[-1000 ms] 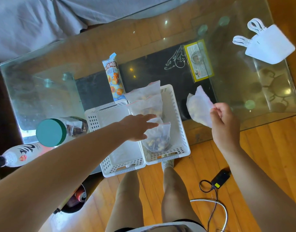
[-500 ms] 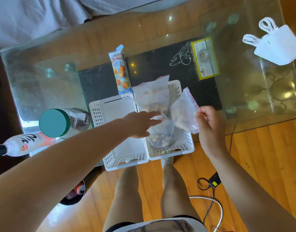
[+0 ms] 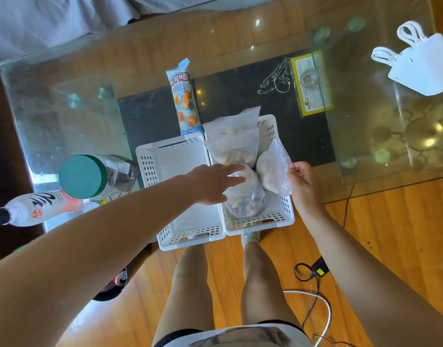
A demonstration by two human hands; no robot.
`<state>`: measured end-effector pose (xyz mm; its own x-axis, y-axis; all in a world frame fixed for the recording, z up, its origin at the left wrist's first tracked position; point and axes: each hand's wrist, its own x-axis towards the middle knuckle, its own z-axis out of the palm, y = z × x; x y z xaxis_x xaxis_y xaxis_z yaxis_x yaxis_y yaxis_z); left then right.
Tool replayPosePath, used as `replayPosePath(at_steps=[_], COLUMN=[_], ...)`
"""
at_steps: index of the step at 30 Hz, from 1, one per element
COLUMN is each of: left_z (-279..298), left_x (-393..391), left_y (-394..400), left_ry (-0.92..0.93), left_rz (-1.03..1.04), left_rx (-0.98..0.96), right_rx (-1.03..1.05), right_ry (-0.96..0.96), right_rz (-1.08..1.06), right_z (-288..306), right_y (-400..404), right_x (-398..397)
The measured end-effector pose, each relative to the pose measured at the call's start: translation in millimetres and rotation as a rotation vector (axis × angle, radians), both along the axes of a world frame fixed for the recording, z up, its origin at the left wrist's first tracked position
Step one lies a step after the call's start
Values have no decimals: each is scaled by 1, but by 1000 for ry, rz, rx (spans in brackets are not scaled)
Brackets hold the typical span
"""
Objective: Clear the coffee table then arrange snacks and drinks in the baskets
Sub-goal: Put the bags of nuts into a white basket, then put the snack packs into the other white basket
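Observation:
Two white perforated baskets stand side by side at the glass table's near edge. The left basket holds nothing visible. The right basket holds three clear zip bags of nuts: a far bag, a middle bag and a near bag. My left hand lies flat on the near bag with fingers straight. My right hand pinches a fourth zip bag by its edge, lowered into the right side of that basket.
A blue snack packet lies behind the baskets. A green-lidded jar and a pink-labelled bottle lie at the table's left. A white face mask is far right. A charger and cables lie on the wooden floor.
My right hand has carried the fourth zip bag from the table's right leftward and down into the right basket. My left hand stayed on the near bag.

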<state>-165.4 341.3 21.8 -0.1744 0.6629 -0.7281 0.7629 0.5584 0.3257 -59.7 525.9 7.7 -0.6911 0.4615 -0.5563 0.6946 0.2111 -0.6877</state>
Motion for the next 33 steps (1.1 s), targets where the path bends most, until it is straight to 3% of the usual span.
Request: replayPosePath(at_steps=[7, 12, 16, 20, 24, 26, 29, 33], left_z=[-1, 6, 24, 37, 29, 20, 1, -14], left_x=[1, -5, -25, -52, -65, -60, -46, -38], left_y=[-3, -10, -34, -82, -153, -185, -215, -227], left_ry=[-13, -108, -53, 245, 514, 520, 375, 338], left_rz=[-3, 161, 421, 635, 995, 1149, 1220, 1193], left_rx=[-2, 95, 226, 274, 196, 48, -146, -105], right_rx=[-26, 57, 241, 443, 414, 332, 290, 328], right_ry=[-139, -185, 51, 330, 492, 446, 203, -229], right_rz=[-214, -156, -25, 203, 483, 574, 607, 570], right_z=[-11, -11, 8, 35, 37, 22, -14, -57], right_y=[9, 10, -1, -41, -104, -134, -160, -166], right_x=[2, -4, -37, -94, -147, -168, -196, -218])
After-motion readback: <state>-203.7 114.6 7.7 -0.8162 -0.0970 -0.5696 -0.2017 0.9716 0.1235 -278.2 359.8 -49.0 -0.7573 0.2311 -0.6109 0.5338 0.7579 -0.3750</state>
